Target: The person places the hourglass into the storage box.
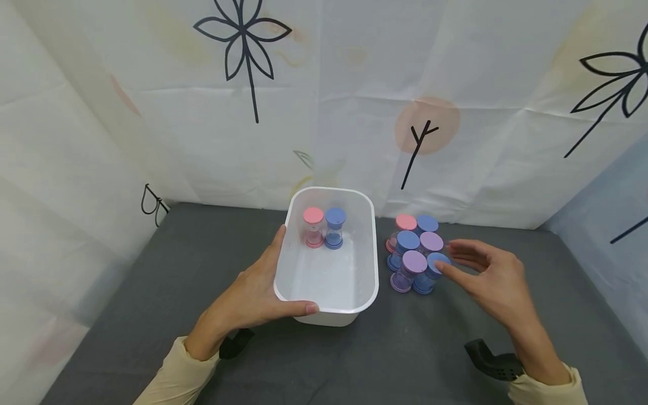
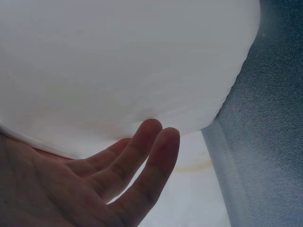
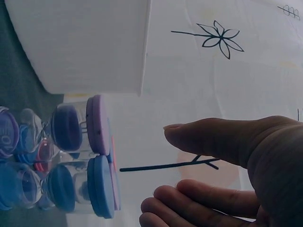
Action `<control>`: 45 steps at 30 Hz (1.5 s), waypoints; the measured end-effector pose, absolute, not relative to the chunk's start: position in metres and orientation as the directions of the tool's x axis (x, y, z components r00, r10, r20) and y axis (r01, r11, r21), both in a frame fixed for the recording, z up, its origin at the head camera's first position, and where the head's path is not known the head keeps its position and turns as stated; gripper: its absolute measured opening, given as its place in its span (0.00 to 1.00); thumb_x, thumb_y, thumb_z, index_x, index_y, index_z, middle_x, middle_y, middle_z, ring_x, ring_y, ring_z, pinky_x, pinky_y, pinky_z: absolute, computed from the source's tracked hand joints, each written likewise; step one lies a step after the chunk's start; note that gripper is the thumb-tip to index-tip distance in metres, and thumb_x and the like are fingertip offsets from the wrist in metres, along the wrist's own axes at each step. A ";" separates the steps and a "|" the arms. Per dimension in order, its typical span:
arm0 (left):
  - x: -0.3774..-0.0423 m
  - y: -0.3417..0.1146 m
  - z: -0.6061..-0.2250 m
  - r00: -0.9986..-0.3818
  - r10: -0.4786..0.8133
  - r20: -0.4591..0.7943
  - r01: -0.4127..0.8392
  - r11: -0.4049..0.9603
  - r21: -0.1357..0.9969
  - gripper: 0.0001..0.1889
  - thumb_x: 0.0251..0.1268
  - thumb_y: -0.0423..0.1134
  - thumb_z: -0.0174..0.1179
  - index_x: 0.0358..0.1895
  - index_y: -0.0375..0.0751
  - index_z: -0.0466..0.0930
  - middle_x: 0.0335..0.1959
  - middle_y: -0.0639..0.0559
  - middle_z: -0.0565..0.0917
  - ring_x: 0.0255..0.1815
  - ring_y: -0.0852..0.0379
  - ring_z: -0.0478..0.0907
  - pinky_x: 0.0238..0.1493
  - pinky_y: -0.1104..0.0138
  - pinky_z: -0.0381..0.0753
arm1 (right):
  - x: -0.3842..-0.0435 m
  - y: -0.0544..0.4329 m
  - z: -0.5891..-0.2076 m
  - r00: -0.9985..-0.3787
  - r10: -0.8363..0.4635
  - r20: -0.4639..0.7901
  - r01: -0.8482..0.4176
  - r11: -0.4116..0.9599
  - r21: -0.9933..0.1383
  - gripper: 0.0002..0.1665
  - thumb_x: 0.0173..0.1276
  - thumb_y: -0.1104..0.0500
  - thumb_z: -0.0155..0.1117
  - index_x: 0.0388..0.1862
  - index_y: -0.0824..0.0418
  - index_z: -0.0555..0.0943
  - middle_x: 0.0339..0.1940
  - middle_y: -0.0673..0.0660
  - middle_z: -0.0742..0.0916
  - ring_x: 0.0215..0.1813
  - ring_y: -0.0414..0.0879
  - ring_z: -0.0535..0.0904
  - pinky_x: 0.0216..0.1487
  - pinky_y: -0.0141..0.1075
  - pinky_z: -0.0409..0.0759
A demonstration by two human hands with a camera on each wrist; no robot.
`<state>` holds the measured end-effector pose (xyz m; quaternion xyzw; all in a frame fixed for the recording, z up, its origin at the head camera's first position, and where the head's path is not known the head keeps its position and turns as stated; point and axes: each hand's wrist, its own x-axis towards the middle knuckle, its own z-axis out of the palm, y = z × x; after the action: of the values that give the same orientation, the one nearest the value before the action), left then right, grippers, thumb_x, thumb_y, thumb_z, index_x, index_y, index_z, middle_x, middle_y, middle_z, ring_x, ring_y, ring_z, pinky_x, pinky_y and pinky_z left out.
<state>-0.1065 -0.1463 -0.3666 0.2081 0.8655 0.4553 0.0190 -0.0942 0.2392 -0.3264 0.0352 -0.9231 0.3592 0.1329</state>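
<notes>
A white plastic bin stands on the table; inside it, towards the back, a pink hourglass and a blue hourglass are upright side by side. My left hand grips the bin's near left corner, thumb along the front rim and fingers against the outer wall. Right of the bin, several pink, blue and purple hourglasses stand in a tight cluster. My right hand is at the cluster's right side, nearest the front blue hourglass and beside a purple hourglass. Its thumb and fingers are apart, holding nothing.
A dark grey cloth covers the table. Behind it hangs a white curtain with line-drawn flowers, close to the far ends of the bin and cluster. More pale fabric hangs on the left.
</notes>
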 end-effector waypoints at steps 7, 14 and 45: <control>-0.107 -0.146 -0.366 -0.911 0.381 0.156 0.346 0.502 0.793 0.71 0.39 0.70 0.77 0.82 0.68 0.33 0.71 0.69 0.63 0.57 0.57 0.75 0.52 0.52 0.76 | -0.097 0.248 -0.334 -0.970 0.049 0.238 -0.121 0.752 -0.648 0.33 0.61 0.49 0.79 0.59 0.67 0.82 0.51 0.66 0.88 0.51 0.61 0.86 0.39 0.15 0.73; -0.108 -0.146 -0.366 -0.908 0.388 0.157 0.348 0.493 0.798 0.70 0.39 0.69 0.78 0.82 0.71 0.34 0.69 0.69 0.65 0.56 0.61 0.75 0.52 0.53 0.76 | -0.101 0.253 -0.340 -0.984 0.045 0.171 -0.084 0.735 -0.673 0.37 0.60 0.46 0.79 0.61 0.66 0.81 0.54 0.66 0.87 0.54 0.61 0.85 0.40 0.17 0.75; -0.108 -0.147 -0.365 -0.911 0.385 0.148 0.339 0.495 0.800 0.70 0.39 0.69 0.78 0.82 0.69 0.34 0.69 0.68 0.65 0.56 0.60 0.75 0.52 0.51 0.76 | -0.108 0.261 -0.353 -0.999 -0.006 0.038 -0.031 0.718 -0.695 0.40 0.61 0.43 0.78 0.63 0.67 0.79 0.59 0.67 0.84 0.57 0.62 0.83 0.44 0.39 0.84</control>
<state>-0.1077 -0.1468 -0.3650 0.2092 0.8643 0.4566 0.0251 -0.1084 0.2613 -0.3534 0.0100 -0.9268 0.3750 0.0165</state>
